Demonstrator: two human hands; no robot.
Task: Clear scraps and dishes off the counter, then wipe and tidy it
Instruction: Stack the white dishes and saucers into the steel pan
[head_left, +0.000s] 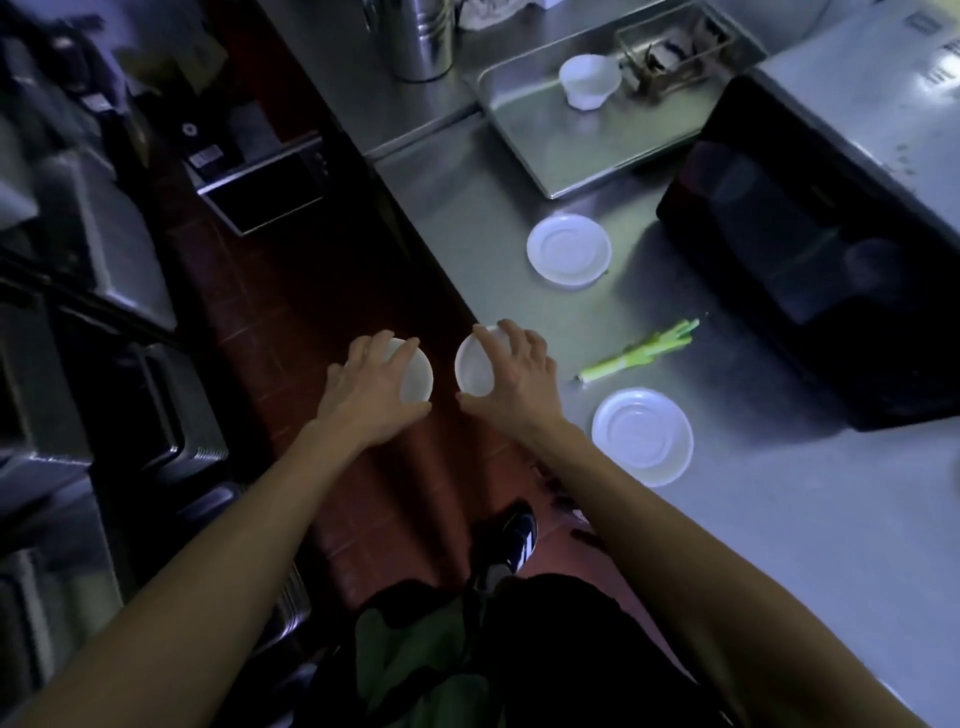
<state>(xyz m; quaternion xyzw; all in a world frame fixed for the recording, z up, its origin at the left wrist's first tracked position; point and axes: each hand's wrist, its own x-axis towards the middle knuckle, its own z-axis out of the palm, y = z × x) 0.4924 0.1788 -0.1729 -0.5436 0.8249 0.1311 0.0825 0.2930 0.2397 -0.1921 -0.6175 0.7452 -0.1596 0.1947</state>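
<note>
Over the red tiled floor (291, 322), just off the counter's edge, the left hand (371, 387) grips a small white bowl (415, 376) from above, fingers curled over its rim. Beside it the right hand (514, 371) holds a second small white bowl (475, 366) the same way, thumb on the near rim and fingers on the far one; this bowl sits right at the edge of the steel counter (753, 519), and whether it is lifted clear cannot be told. Both bowls are apart from each other, with a narrow gap between them.

Judging from this, the dish-clearing step is in hand: two bowls are picked up, and much remains. Near the right forearm lies a white saucer (642, 436); just beyond it is a green vegetable scrap (639, 351), stalk-like, lying loose on the steel. Farther on sits another white saucer (569, 249), next to a dark box-like appliance (810, 249). At the far end a shallow metal tray (582, 145) holds a white cup (589, 80) and a wire rack (670, 57), with a steel canister (421, 36) just beside the tray.

The next move probably calls for stacking one bowl into the other to free a hand, or carrying both away, perhaps to the tray. The saucers and scrap must go before any wiping.
</note>
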